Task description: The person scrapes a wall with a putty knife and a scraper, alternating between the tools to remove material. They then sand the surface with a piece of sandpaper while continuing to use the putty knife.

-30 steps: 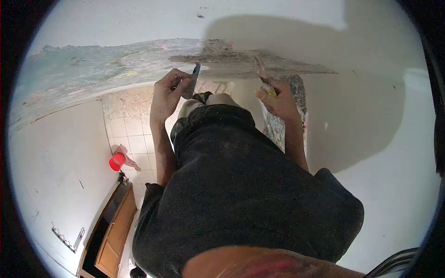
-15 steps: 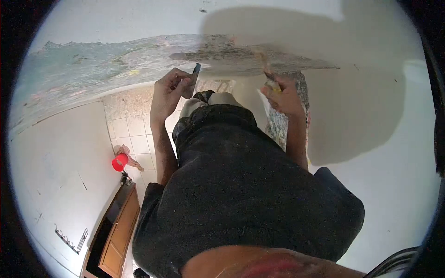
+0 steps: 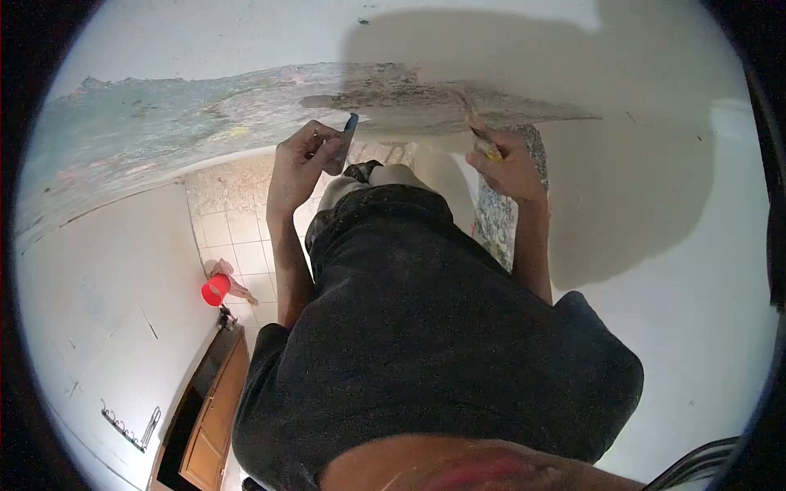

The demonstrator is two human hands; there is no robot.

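My left hand point(image 3: 303, 168) is closed around a thin flat scraper point(image 3: 347, 137) with a blue upper edge, held upright a little off the wall. In my right hand point(image 3: 514, 170) is a putty knife point(image 3: 476, 124) with yellow on its handle. Its blade points up and left, overlapping the rough patch point(image 3: 221, 102) that runs across the wall point(image 3: 491, 41). The patch is grey-green and mottled on the left, darker under my shadow on the right. Fingers hide most of the knife's handle.
Below my right hand is a speckled strip point(image 3: 495, 217). On the left are a tiled floor point(image 3: 241, 229), a red bucket point(image 3: 215, 290) with a pinkish cloth beside it, a wooden cabinet point(image 3: 214, 417) and a hook rack point(image 3: 123, 430) on the side wall.
My right hand and the putty knife have shifted slightly to the right. My left hand keeps nearly the same pose, with the scraper a touch further right. The view has moved a little.
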